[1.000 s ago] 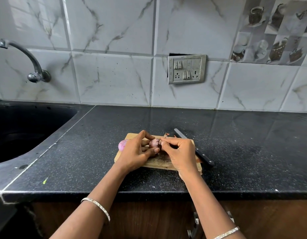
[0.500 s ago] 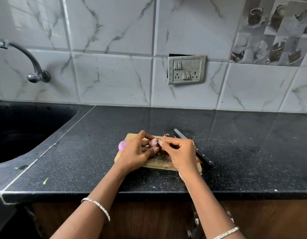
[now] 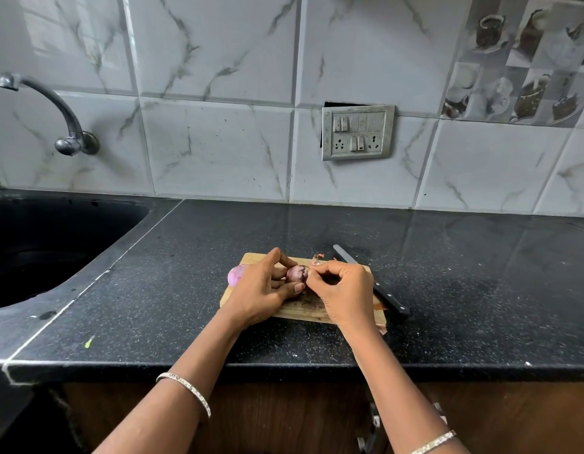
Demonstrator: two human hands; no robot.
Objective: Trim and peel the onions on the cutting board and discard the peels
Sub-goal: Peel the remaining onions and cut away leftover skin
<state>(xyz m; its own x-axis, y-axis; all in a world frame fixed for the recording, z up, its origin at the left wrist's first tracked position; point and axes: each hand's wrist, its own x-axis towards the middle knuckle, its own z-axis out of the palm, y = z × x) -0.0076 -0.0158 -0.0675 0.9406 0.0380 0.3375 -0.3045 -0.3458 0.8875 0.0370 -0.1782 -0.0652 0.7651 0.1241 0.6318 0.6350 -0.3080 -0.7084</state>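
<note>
A small wooden cutting board (image 3: pixel 295 312) lies on the black counter. Over it my left hand (image 3: pixel 262 291) grips a small purple onion (image 3: pixel 296 273) between thumb and fingers. My right hand (image 3: pixel 344 291) pinches the dry skin at the onion's right side. A peeled pink onion (image 3: pixel 235 274) sits at the board's left edge, partly behind my left hand. Loose peel scraps (image 3: pixel 317 258) lie at the board's far edge. A black-handled knife (image 3: pixel 371 281) rests along the board's right side.
A black sink (image 3: pixel 48 247) is sunk into the counter at the left, with a metal tap (image 3: pixel 59 119) above it. A switch and socket plate (image 3: pixel 357 132) hangs on the tiled wall. The counter's front edge (image 3: pixel 284 368) runs below my wrists.
My right fingers have shifted slightly on the onion's skin. Both hands stay over the board, and the onion shows a bit more between them.
</note>
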